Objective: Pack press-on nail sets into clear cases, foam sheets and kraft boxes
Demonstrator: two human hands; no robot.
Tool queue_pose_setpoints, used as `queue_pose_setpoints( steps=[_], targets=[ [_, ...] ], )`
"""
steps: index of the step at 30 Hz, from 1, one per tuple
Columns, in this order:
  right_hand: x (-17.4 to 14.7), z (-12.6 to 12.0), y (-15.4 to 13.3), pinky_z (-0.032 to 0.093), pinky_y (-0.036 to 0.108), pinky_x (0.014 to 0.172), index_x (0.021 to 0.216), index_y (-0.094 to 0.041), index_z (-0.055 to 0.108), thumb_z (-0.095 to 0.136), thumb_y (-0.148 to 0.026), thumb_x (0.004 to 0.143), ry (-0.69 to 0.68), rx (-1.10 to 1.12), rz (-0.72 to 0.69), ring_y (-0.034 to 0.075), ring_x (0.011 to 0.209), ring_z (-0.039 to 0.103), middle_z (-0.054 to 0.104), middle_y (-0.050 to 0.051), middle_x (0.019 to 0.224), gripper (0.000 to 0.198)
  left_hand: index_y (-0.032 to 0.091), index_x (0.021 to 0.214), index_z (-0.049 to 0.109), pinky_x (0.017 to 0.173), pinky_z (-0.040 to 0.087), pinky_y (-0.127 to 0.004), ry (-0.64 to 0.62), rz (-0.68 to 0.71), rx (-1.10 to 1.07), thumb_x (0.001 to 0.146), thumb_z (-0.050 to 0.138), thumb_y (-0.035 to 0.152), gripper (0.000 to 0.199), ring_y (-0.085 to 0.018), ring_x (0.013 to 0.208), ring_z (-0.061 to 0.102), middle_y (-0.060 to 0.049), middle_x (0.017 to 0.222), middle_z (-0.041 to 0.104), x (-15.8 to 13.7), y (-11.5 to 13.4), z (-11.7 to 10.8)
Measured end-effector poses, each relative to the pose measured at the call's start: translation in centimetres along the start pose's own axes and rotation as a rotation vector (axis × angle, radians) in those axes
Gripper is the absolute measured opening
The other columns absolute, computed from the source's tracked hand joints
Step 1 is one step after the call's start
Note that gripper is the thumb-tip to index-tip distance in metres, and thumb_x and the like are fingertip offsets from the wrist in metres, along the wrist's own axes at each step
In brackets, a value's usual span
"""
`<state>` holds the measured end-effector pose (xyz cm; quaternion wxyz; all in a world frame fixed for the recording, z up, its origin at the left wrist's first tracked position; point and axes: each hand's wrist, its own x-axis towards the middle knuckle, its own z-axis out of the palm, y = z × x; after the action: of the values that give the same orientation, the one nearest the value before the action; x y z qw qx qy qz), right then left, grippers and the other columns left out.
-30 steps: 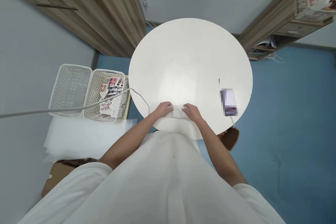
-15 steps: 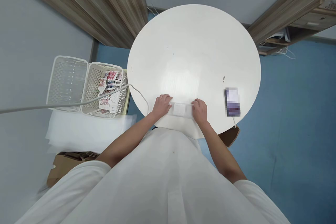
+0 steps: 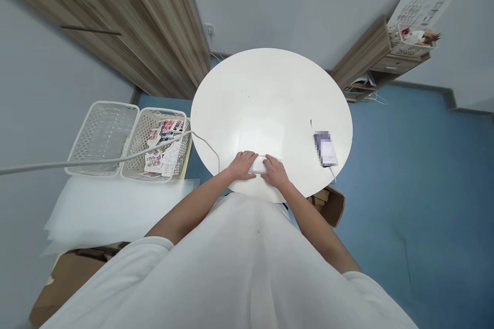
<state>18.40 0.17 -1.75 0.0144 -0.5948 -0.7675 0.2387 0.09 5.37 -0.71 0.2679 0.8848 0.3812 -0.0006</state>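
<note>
Near the front edge of the round white table [image 3: 270, 87] lies a small flat white packet [image 3: 258, 165], partly hidden by my fingers. It looks wrapped in pale film, though its exact kind is hard to make out. My left hand [image 3: 242, 165] grips its left end, fingers at the far side and thumb nearer my body. At the right end, my right hand [image 3: 275, 171] holds it the same way, with fingers bent over the edge.
A blurred-out phone-like device [image 3: 326, 149] with a cable rests at the table's right. Left of the table, a white basket [image 3: 131, 151] holds printed cards, with a second basket [image 3: 102, 139] beside it. Translucent sheets [image 3: 116, 211] lie below. A white cable [image 3: 154, 149] crosses in front.
My hands have come closer together, the right one moving left onto the packet. The translucent sheet that spread between them now shows only as a narrower white shape. The camera view has shifted.
</note>
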Motion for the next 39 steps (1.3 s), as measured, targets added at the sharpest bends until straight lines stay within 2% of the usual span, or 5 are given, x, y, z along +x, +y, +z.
queue_pose_setpoints(
  steps=[9, 14, 24, 31, 39],
  targets=[
    [-3.8, 0.9, -1.4, 0.032, 0.043, 0.096, 0.11, -0.019, 0.048, 0.058, -0.034, 0.072, 0.045, 0.169, 0.054, 0.026, 0.119, 0.044, 0.049, 0.012, 0.129, 0.041, 0.019, 0.109, 0.052, 0.082, 0.037, -0.037, -0.078, 0.046, -0.015, 0.061, 0.064, 0.041, 0.054, -0.027, 0.098, 0.047, -0.01, 0.105, 0.053, -1.7, 0.5, 0.5],
    [-4.2, 0.2, -1.1, 0.027, 0.046, 0.099, 0.105, -0.022, 0.055, 0.053, -0.042, 0.079, 0.121, 0.207, 0.096, 0.028, 0.128, 0.033, 0.05, 0.01, 0.129, 0.033, 0.024, 0.103, 0.059, 0.081, 0.039, -0.034, -0.042, 0.024, -0.124, 0.075, 0.051, 0.046, 0.037, -0.023, 0.097, 0.05, -0.007, 0.102, 0.054, -2.5, 0.7, 0.3],
    [-1.1, -1.4, 2.1, 0.044, 0.027, 0.066, 0.09, -0.023, 0.055, 0.048, -0.048, 0.078, 0.07, 0.607, 0.283, 0.016, 0.075, 0.055, 0.061, 0.0, 0.084, 0.029, 0.02, 0.086, 0.058, 0.066, 0.043, -0.028, 0.138, -0.328, -0.456, 0.083, 0.04, 0.039, 0.026, -0.018, 0.074, 0.057, -0.003, 0.08, 0.062, -2.5, -2.5, 0.3],
    [-0.5, -0.4, 2.8, 0.039, 0.027, 0.058, 0.067, -0.022, 0.046, 0.042, -0.043, 0.079, 0.171, 0.429, 0.464, 0.015, 0.062, 0.047, 0.052, -0.001, 0.066, 0.025, 0.02, 0.06, 0.046, 0.058, 0.039, -0.027, 0.205, -0.521, -0.428, 0.078, 0.045, 0.035, 0.024, -0.015, 0.062, 0.05, 0.001, 0.059, 0.05, -2.1, -3.7, 1.0],
    [-0.4, 0.1, 2.1, 0.038, 0.033, 0.073, 0.083, -0.022, 0.052, 0.04, -0.035, 0.083, 0.164, 0.257, 0.59, 0.018, 0.072, 0.055, 0.06, 0.002, 0.076, 0.018, 0.02, 0.079, 0.05, 0.06, 0.04, -0.028, 0.221, -0.629, -0.393, 0.077, 0.049, 0.031, 0.011, -0.017, 0.068, 0.055, -0.001, 0.071, 0.057, -1.7, -3.7, 1.3]
  ],
)
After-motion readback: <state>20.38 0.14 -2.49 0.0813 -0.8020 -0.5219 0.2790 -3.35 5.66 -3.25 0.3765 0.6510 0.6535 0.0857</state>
